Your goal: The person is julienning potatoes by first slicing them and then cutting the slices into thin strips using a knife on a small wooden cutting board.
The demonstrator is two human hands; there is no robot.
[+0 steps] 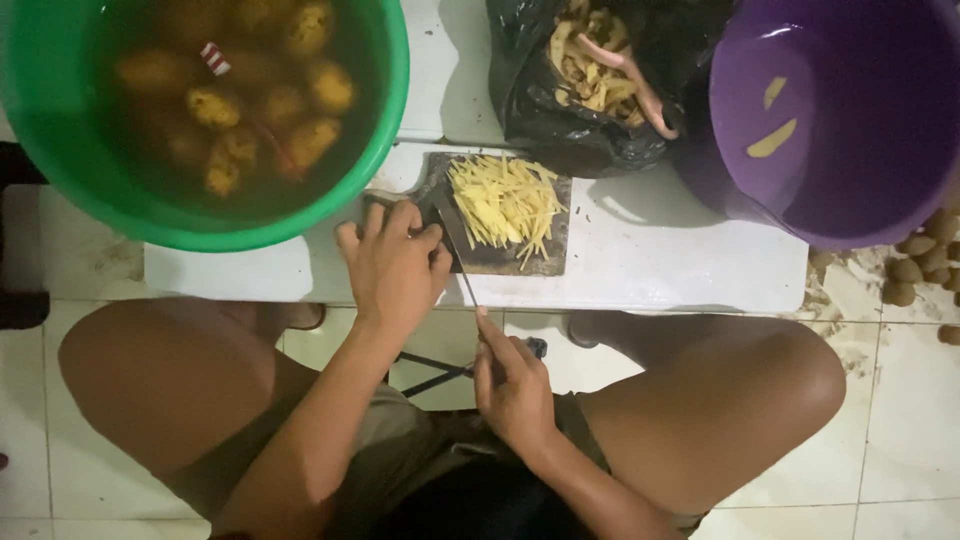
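Knife (pixel 458 262) gripped by right hand (pixel 512 385), blade on board's (pixel 500 258) left edge beside yellow strips (pixel 505 200), left hand (pixel 393 265) seemingly pressing something hidden.

Strips (pixel 505 200) on board (pixel 548 255); tub (pixel 385 90) left; bucket (pixel 740 190) right

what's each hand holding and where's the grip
The right hand holds a knife by its handle, blade over the cutting board. The left hand presses on something at the board's left end; what is hidden.

One head-worn camera looks steeply down (close in) over knees onto the low white table (pixel 650 270).
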